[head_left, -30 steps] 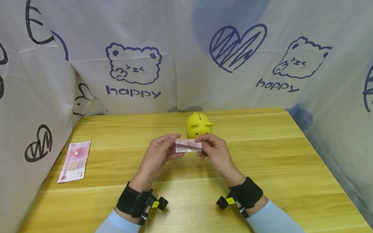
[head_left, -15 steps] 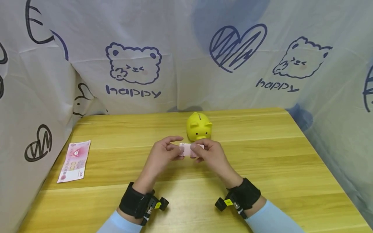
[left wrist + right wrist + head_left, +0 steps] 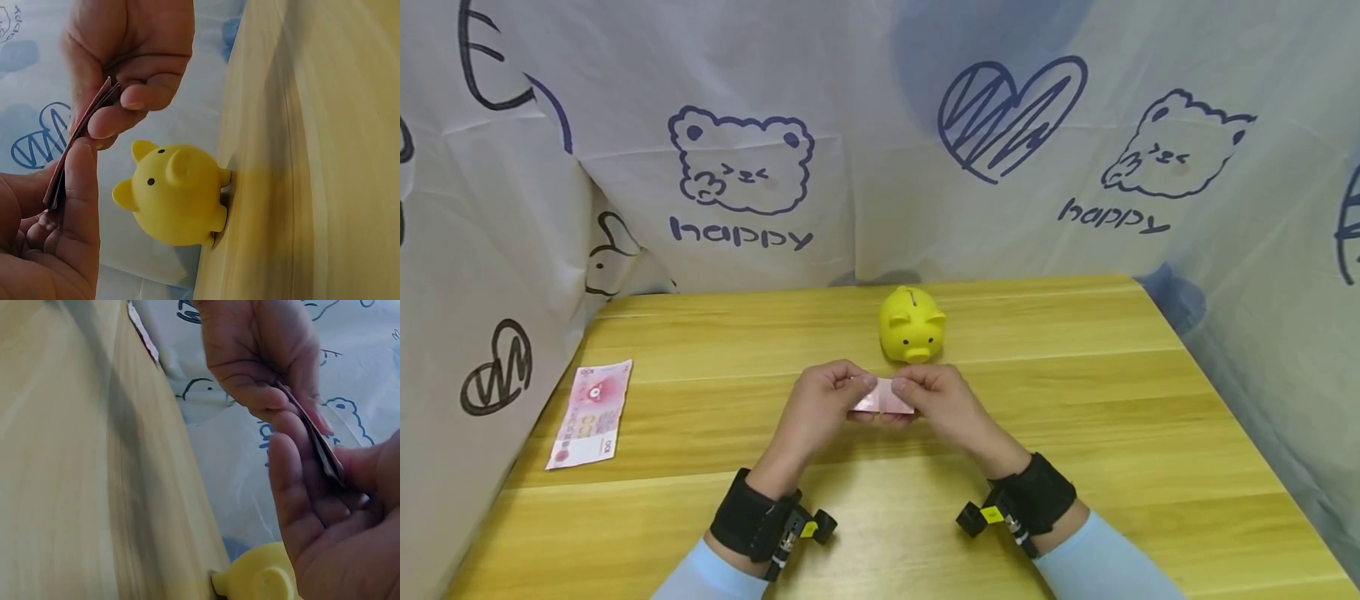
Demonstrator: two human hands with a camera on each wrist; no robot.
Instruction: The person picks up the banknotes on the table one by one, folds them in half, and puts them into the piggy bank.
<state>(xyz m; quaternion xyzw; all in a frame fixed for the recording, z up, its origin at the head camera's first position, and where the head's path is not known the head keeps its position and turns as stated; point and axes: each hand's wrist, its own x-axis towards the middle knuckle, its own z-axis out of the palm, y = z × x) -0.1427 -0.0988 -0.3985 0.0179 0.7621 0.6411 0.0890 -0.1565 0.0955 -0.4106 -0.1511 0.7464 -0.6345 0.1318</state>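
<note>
Held between both hands is a pink banknote point(image 3: 882, 396), folded into a small strip of several layers. My left hand point(image 3: 820, 404) pinches its left end, thumb on top and fingers underneath. At the other end my right hand point(image 3: 950, 406) pinches it the same way. Both wrist views show the folded banknote point(image 3: 81, 134) edge-on, its layers slightly apart at the ends. A yellow piggy bank point(image 3: 912, 325) with a slot in its back stands just beyond the hands, its snout toward me.
Another pink banknote point(image 3: 591, 414), unfolded, lies flat near the left edge of the wooden table point(image 3: 1120, 433). Behind and beside the table hangs a white cloth point(image 3: 880, 183) printed with bears and hearts.
The hands have come slightly nearer to me, away from the piggy bank. The banknote has been turned and folded smaller, and both thumbs now lie on top of it.
</note>
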